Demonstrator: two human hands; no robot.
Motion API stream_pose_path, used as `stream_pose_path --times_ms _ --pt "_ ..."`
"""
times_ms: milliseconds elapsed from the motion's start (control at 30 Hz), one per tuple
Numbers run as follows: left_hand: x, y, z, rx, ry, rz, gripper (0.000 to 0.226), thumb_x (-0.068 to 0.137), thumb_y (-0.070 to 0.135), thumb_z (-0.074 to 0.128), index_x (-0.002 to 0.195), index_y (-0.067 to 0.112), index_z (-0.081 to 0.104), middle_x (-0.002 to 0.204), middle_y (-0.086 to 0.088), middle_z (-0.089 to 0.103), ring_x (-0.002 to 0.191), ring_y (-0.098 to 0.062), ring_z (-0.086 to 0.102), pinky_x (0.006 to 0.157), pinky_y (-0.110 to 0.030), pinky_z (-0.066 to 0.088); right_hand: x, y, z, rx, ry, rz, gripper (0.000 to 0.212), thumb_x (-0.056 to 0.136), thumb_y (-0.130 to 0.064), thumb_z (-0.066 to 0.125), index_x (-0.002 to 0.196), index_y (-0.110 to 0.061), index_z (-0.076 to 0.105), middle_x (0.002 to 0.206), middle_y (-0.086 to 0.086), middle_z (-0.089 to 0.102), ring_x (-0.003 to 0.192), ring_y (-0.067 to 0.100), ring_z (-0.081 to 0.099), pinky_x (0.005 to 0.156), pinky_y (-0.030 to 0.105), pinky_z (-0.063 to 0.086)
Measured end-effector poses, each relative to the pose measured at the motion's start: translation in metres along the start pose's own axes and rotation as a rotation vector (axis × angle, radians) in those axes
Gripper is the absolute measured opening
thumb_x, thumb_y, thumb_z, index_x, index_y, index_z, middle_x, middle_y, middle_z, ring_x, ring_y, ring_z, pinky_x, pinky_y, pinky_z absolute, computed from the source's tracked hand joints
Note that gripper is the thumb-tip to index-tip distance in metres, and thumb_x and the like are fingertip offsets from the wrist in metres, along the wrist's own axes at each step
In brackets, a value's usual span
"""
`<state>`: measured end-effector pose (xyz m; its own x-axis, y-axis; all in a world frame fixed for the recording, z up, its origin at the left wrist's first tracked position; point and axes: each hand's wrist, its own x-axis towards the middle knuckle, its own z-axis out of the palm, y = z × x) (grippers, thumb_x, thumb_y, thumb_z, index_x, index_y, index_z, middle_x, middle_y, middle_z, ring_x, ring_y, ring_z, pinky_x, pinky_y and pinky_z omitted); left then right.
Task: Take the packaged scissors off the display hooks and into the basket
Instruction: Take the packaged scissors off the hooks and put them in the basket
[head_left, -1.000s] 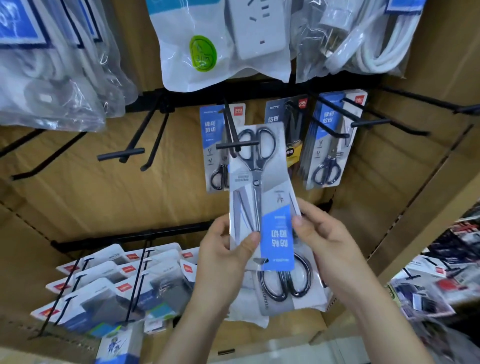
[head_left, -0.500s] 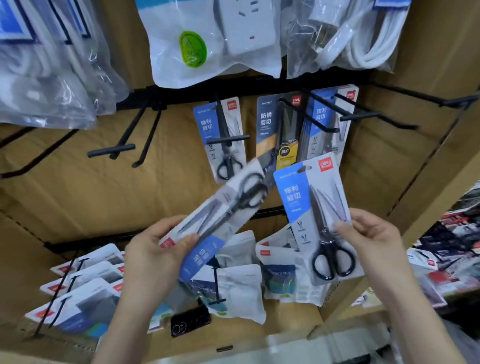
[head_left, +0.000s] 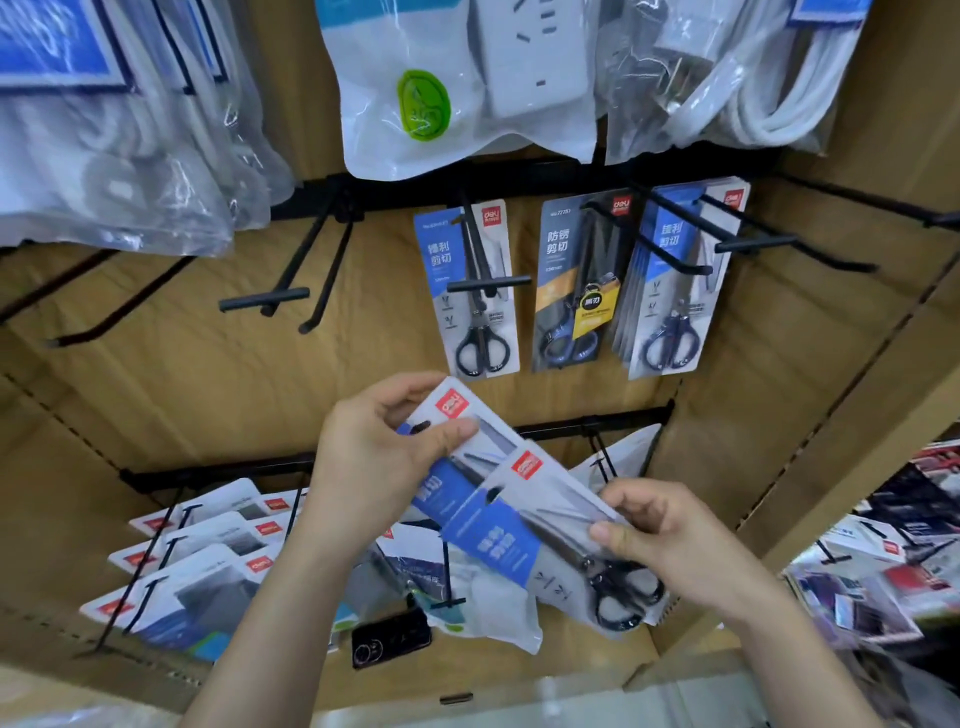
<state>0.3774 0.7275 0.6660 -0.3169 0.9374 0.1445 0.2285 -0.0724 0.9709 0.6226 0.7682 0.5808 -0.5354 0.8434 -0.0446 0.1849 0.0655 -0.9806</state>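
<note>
Pinching the rear scissors pack (head_left: 453, 410) at its top with the left grip (head_left: 374, 467). Pinching the overlapping front scissors pack (head_left: 498, 540) with the right grip (head_left: 675, 545), below the display hooks (head_left: 488, 285).

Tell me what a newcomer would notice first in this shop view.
At centre, the left hand and right hand together pinch two overlapped scissors packs, held slantwise before the cardboard display. Above them, more hanging packs sit on black hooks, with a bagged white power strip at the top.
</note>
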Motion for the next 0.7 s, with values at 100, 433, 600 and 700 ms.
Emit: stream_pose_path --times_ms 100,433,600,700 --pt "0.002 -0.003 -0.004 -0.137 -0.009 -0.008 0.037 0.069 0.02 0.078 0.104 0.026 0.069 0.075 0.0 0.076 0.067 -0.011 0.071 0.059 -0.02 0.054 0.001 0.004 -0.002 0.071 0.092 -0.017 0.011 0.087 0.002 0.067 0.078 -0.004 0.068 0.074 0.004 0.071 0.068 0.008 0.064 0.062 0.018 0.05" --pt "-0.011 0.01 0.015 -0.202 0.11 0.134 0.004 0.075 0.024 0.072 0.079 0.023 0.073 0.073 0.005 0.075 0.064 -0.005 0.066 0.059 -0.018 0.054 -0.001 0.013 0.006 0.277 0.162 -0.076 0.012 0.077 -0.011 0.069 0.082 0.0 0.071 0.084 0.01 0.075 0.077 0.011 0.068 0.069 0.018 0.052" --pt "-0.001 0.033 0.021 -0.18 0.164 0.276 0.004 0.077 0.026 0.071 0.081 0.026 0.071 0.074 0.015 0.072 0.067 -0.002 0.066 0.06 -0.017 0.054 0.003 0.003 0.012 0.309 0.139 -0.112 0.019 0.078 -0.008 0.067 0.09 0.005 0.07 0.089 0.011 0.077 0.08 0.013 0.071 0.071 0.019 0.053" --pt "0.005 0.04 0.022 -0.19 0.176 0.289 0.005 0.078 0.027 0.071 0.083 0.025 0.07 0.076 0.014 0.072 0.07 -0.004 0.068 0.062 -0.019 0.056 0.004 -0.001 0.014 0.35 0.167 -0.128 0.02 0.077 -0.007 0.067 0.092 0.005 0.071 0.092 0.013 0.077 0.082 0.015 0.072 0.072 0.02 0.055"
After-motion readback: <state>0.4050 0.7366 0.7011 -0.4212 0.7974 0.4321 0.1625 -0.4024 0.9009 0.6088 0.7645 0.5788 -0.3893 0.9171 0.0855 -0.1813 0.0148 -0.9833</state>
